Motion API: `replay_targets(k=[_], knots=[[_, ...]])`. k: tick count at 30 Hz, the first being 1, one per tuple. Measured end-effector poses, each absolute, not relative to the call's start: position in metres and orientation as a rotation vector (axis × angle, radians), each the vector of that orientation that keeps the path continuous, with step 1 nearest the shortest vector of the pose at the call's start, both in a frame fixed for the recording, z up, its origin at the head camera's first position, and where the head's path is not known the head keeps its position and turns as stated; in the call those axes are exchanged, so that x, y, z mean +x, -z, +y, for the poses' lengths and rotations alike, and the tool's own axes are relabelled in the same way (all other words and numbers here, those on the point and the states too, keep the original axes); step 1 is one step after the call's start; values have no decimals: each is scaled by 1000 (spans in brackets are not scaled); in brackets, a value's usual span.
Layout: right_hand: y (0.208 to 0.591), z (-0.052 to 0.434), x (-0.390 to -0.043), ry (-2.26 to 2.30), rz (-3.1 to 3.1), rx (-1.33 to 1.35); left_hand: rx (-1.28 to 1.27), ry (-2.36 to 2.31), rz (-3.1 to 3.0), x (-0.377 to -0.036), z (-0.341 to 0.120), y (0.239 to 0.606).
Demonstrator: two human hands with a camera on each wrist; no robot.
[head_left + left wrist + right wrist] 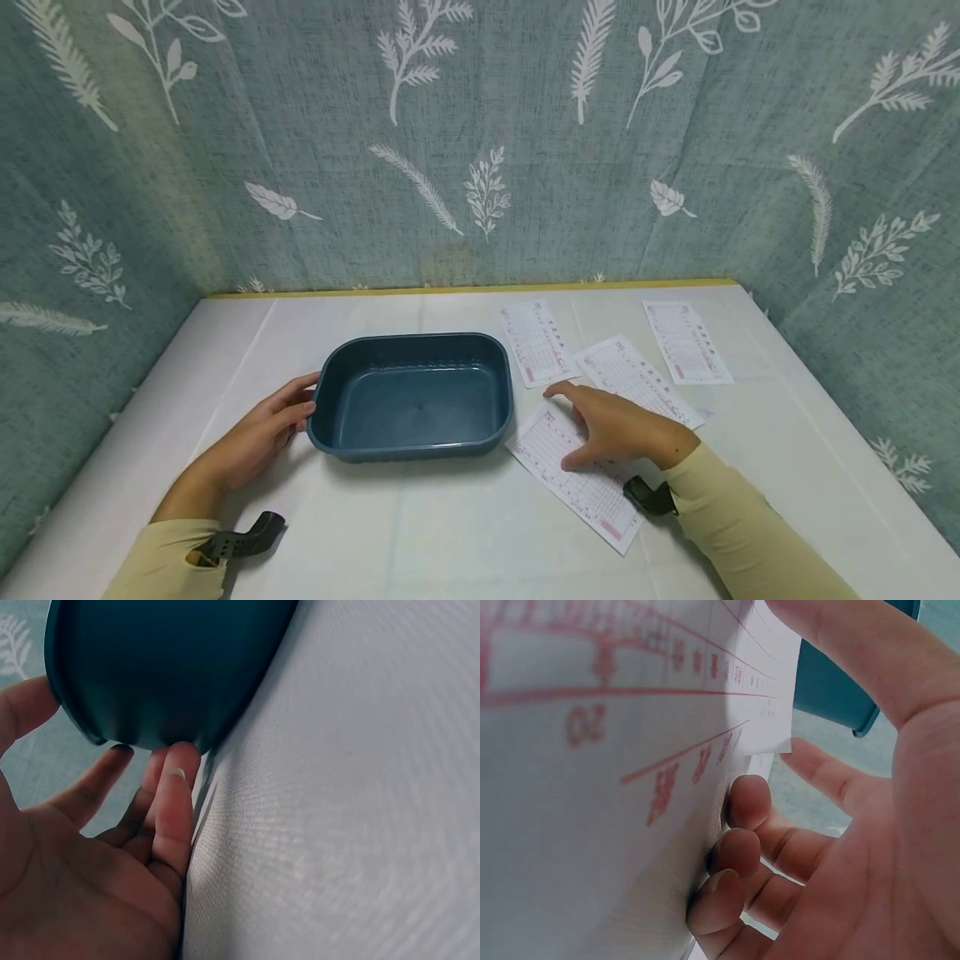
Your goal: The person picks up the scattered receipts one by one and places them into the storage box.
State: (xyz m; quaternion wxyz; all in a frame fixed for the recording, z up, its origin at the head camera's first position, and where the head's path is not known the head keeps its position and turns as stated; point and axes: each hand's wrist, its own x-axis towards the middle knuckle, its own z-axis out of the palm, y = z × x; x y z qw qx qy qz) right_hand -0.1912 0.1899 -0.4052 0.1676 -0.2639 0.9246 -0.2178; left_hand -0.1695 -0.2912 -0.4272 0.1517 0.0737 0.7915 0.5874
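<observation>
Nearest the front edge of the tabletop (450, 533) lie two sleeved forearms, each with a dark strap mount at the wrist. The left hand (258, 433) rests near the front left part of the tabletop, fingers nearly straight and relaxed, their tips touching the left end wall of one dark blue tub (412, 396); the left wrist view shows the fingertips (176, 769) against the tub's lower outer wall (165, 667), with nothing gripped. The right hand (611, 429) lies palm down on the nearest paper slip (558, 467), fingers spread and bent at the tips, pressing the sheet; the right wrist view shows bent fingertips (739, 851) against the printed sheet (592, 787), but whether they pinch it cannot be told.

There are four paper slips in all, each white with red printing. The nearest one sits right of the centre, its long axis running diagonally from the tub's right front corner toward the front right. The tub stands upright and open-topped at about the middle of the tabletop, its long axis parallel to the front edge. A second slip (637, 379) lies beyond the right hand, also diagonal. A third slip (536, 342) lies just beside the tub's far right corner, and a fourth slip (686, 342) lies near the back right corner, both pointing roughly toward the back edge.
</observation>
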Motion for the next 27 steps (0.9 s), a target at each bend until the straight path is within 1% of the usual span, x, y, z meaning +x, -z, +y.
replay_targets(k=[11,27], knots=[[404,185,-190,611,2667,-664,200,-1652,2300,-172,-293,427],[403,186,-189,631,2611,-690,205,-1605,2338,-172,-291,426]])
